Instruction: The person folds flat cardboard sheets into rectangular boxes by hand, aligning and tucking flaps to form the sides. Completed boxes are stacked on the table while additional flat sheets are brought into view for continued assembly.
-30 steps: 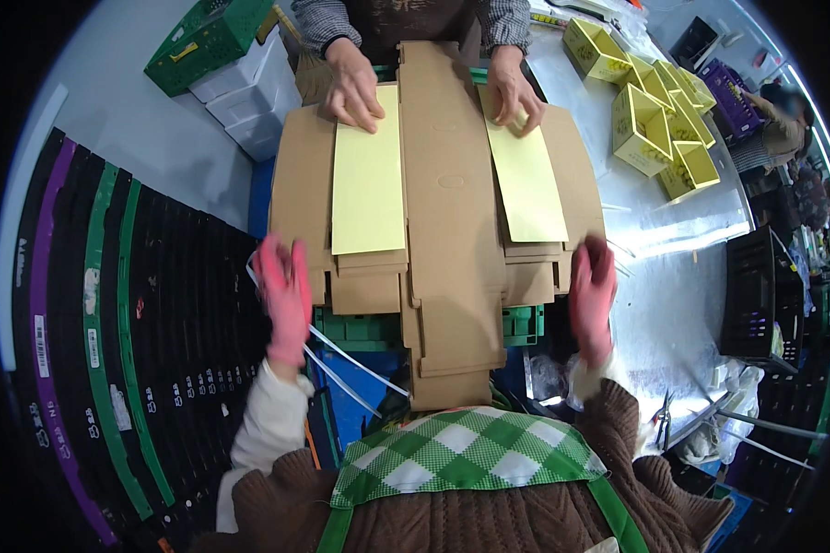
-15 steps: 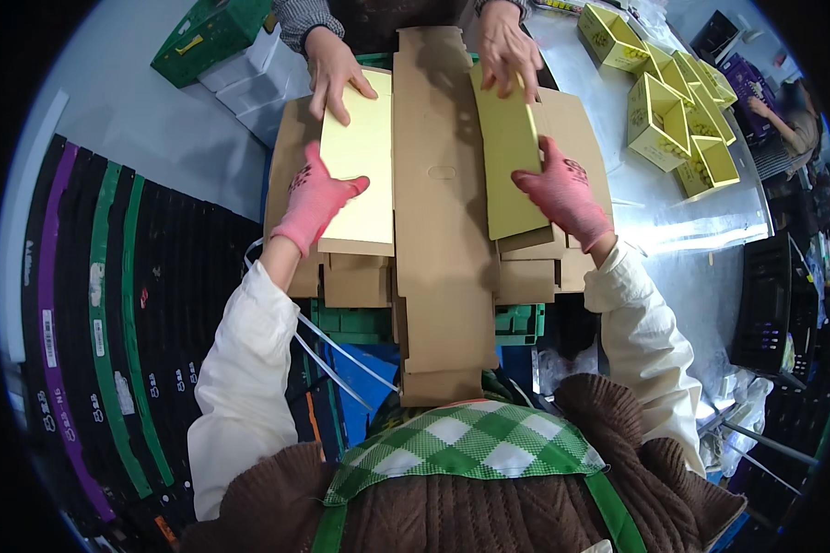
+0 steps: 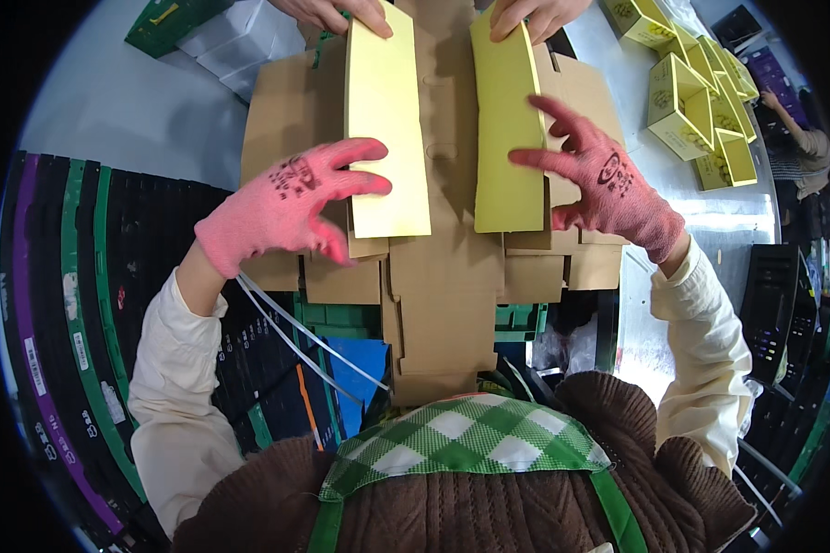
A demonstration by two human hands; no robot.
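Note:
A flattened brown cardboard box (image 3: 444, 304) lies lengthwise in front of me. Above it stand two pale yellow panels, a left panel (image 3: 387, 138) and a right panel (image 3: 509, 147), with a strip of brown board between them. My left hand (image 3: 291, 203), in a pink glove, has its fingers spread, their tips over the left panel's near outer part. Also gloved in pink, my right hand (image 3: 613, 184) is open, fingers apart at the right panel's outer edge. Across from me, a co-worker's left-side hand (image 3: 341, 14) and right-side hand (image 3: 537, 14) grip the panels' far ends.
Several yellow boxes with small round yellow-green items (image 3: 682, 106) stand on the metal table (image 3: 636, 313) at right. Stacked black crates (image 3: 157, 304) fill the left side. Green crates (image 3: 521, 321) sit under the cardboard. Another person (image 3: 802, 138) is at far right.
My hands have drawn outward from the panels and their fingers have spread. The co-worker's hands have moved farther away, and the left panel has shifted right.

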